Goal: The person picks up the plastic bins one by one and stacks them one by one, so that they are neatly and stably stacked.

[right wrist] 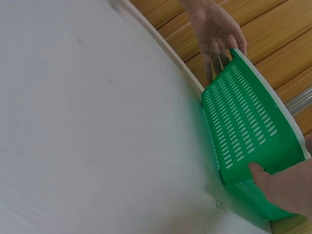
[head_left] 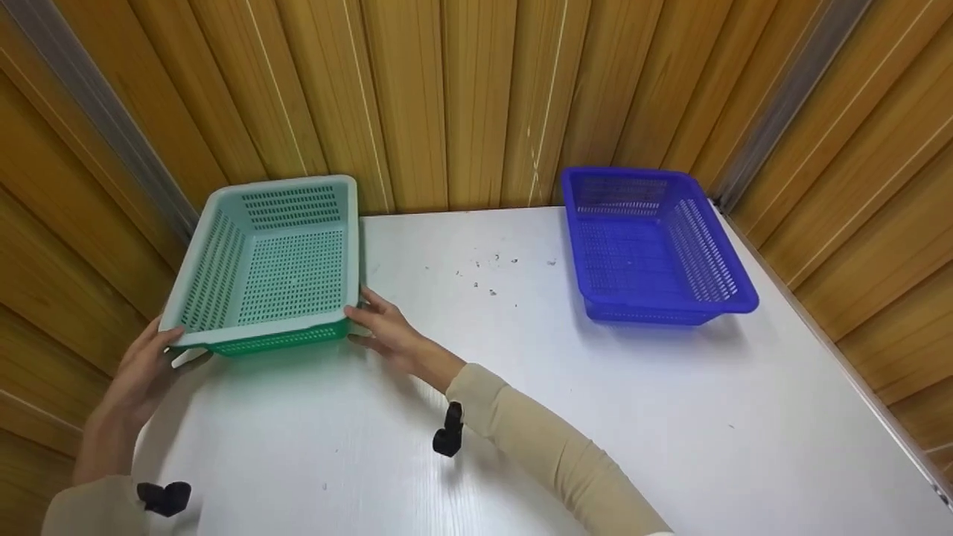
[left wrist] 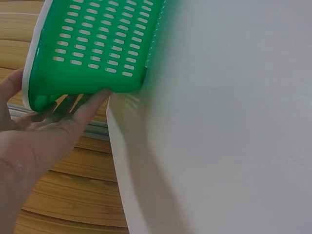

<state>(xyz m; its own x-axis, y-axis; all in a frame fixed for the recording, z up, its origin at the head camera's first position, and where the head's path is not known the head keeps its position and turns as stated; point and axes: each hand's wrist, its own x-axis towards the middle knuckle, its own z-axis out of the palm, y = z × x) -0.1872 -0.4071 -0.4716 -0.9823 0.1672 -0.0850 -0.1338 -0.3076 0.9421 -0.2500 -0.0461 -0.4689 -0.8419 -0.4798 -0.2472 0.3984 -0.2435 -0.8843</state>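
A green plastic basket (head_left: 272, 331) with a pale rim stands at the left of the white table, with nothing inside. My left hand (head_left: 143, 376) holds its near left corner, thumb over the rim. In the left wrist view, that hand's fingers (left wrist: 83, 109) lie against the basket's outer wall below the rim. The near right corner is gripped by my right hand (head_left: 391, 335), its thumb on the rim. In the right wrist view, one of that hand's fingertips (right wrist: 257, 170) presses the slotted green wall (right wrist: 239, 117).
A blue plastic basket (head_left: 670, 309) stands at the right of the white table (head_left: 476, 357), nothing in it. Wood-patterned panel walls (head_left: 476, 104) close in the back and sides. Small dark marks (head_left: 491, 292) dot the tabletop between the baskets.
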